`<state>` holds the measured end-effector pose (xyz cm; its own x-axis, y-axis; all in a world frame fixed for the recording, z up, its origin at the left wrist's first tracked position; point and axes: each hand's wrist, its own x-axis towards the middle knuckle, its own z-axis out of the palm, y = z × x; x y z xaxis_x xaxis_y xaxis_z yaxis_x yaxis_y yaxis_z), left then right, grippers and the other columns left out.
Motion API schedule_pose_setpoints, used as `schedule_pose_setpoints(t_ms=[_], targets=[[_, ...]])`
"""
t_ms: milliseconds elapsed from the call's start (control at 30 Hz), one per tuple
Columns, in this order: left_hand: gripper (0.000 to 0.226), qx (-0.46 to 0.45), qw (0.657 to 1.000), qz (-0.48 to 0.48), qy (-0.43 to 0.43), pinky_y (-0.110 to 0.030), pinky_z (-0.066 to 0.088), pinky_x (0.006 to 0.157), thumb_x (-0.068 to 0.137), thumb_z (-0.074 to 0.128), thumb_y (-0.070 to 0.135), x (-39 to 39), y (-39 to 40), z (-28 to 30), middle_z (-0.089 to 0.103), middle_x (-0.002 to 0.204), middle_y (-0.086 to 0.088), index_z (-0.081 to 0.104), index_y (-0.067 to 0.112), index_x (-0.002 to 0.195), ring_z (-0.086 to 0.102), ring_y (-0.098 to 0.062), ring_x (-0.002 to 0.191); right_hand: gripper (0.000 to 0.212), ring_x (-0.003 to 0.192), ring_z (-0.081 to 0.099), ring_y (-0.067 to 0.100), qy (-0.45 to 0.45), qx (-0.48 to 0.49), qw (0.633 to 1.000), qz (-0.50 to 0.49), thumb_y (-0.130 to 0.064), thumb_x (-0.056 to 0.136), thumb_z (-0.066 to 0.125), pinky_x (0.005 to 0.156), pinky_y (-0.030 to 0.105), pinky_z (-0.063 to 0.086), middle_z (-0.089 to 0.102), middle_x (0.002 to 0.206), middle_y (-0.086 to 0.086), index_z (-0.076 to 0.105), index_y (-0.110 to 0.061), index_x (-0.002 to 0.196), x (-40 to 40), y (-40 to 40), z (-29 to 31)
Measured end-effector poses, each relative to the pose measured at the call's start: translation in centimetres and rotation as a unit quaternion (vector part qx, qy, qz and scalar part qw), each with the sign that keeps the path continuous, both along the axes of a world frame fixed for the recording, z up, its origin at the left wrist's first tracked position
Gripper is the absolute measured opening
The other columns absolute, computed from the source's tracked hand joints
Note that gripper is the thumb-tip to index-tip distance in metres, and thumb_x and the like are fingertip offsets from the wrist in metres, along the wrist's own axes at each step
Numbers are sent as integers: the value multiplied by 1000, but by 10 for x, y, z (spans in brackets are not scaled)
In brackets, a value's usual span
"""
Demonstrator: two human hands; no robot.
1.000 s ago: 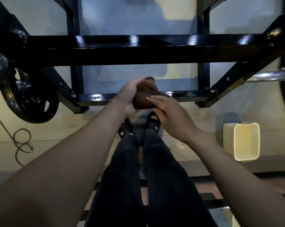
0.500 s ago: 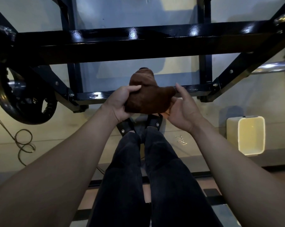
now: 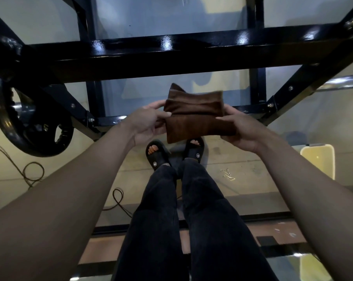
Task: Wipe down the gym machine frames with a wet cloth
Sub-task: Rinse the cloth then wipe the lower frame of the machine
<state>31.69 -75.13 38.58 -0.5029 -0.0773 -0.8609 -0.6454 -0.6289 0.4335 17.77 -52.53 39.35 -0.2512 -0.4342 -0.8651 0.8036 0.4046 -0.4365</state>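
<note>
1. I held the brown cloth point(image 3: 193, 116) out in front of me with both hands, above my sandalled feet point(image 3: 158, 154), level with the low black bar of the frame point(image 3: 131, 57).
2. My left hand point(image 3: 146, 123) pinched the cloth's left edge, thumb on top and fingers curled beneath it, so that side stayed taut.
3. My right hand point(image 3: 242, 127) gripped the right edge the same way, thumb lying across the top face and fingers tucked under.
4. Gripping both ends kept the cloth in a flat folded pad; a fold line ran across its width, and a small corner poked up at the far edge.
5. I judge that I was shaping it into a tidy pad, since a flat face covers more of a bar in one pass than a bunched wad.
6. The cloth touched no part of the frame; the thick crossbar ran above it, well clear.
7. A weight plate point(image 3: 27, 118) sat on its bar at my left, and a pale yellow bucket point(image 3: 317, 161) stood on the floor to my right, probably kept near for re-wetting.
8. Wet spots glinted on the floor between my feet and the bucket.
</note>
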Motion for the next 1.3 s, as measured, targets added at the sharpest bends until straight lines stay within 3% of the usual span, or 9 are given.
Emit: schedule_pose_setpoints(t_ms=[267, 367, 467, 567, 667, 867, 1033, 1167, 1300], targets=[[26, 27, 999, -14, -10, -32, 50, 76, 95, 45, 17, -4, -7, 12, 55, 98, -7, 62, 15, 76, 56, -21, 82, 32, 94, 60, 25, 45, -8, 999, -22, 4, 100, 36, 79, 35, 54, 64, 104, 11, 59, -16, 90, 2, -8, 6], [10, -50, 997, -58, -18, -30, 50, 70, 97, 58, 9, -8, 1, 13, 56, 100, -10, 58, 17, 101, 56, -22, 87, 29, 102, 60, 27, 42, -5, 999, -11, -16, 102, 40, 83, 36, 53, 63, 113, 12, 67, -10, 92, 6, -11, 8], [52, -46, 996, -61, -38, -27, 60, 75, 92, 62, -9, -9, 1, 10, 60, 120, -21, 47, 10, 138, 66, -27, 102, 12, 104, 63, 28, 106, 31, 993, 43, -11, 100, 60, 82, 36, 58, 61, 115, 10, 66, -12, 110, 11, -18, 7], [40, -51, 989, -116, -75, -26, 58, 85, 95, 62, -5, -10, -2, 14, 64, 124, -21, 53, -5, 133, 65, -26, 108, 36, 110, 66, 30, 172, 60, 982, 49, 1, 97, 63, 91, 39, 60, 62, 118, 8, 63, -18, 127, 12, -22, 9], [27, -40, 995, -66, -61, -42, 54, 100, 98, 55, -1, -15, 3, 22, 64, 115, -17, 56, 8, 124, 62, -29, 106, 37, 104, 70, 23, 199, 55, 978, -19, 2, 101, 56, 78, 27, 59, 67, 116, 8, 65, -25, 125, 11, -29, 15], [45, -108, 993, 41, 12, -28, 58, 59, 94, 62, -7, -47, 7, 39, 64, 109, -13, 49, 9, 134, 68, -20, 82, 24, 111, 67, 17, 350, 75, 934, -21, -25, 93, 74, 97, 39, 59, 67, 115, -5, 68, -31, 116, -6, -57, 25], [63, -141, 987, 28, 76, -30, 61, 67, 82, 59, -26, -72, -11, 64, 62, 109, -16, 57, 16, 130, 67, -24, 92, 46, 110, 69, 20, 370, 48, 928, -19, 4, 87, 75, 93, 34, 60, 67, 116, 3, 65, -18, 126, -37, -69, 41], [68, -352, 931, -32, 87, -38, 62, 85, 86, 69, -6, -103, -19, 76, 59, 113, -9, 48, 26, 142, 67, -21, 97, 48, 114, 64, 14, 428, 49, 902, -34, 4, 87, 69, 102, 33, 55, 62, 125, 4, 63, -16, 130, -67, -89, 56], [64, -524, 829, -177, 81, -15, 34, 100, 93, 65, 10, -119, -22, 64, 40, 137, -7, 41, 27, 150, 54, -21, 115, 48, 132, 45, 16, 576, 154, 788, 154, -4, 92, 58, 120, 27, 33, 41, 151, 7, 60, -21, 137, -78, -103, 60]])
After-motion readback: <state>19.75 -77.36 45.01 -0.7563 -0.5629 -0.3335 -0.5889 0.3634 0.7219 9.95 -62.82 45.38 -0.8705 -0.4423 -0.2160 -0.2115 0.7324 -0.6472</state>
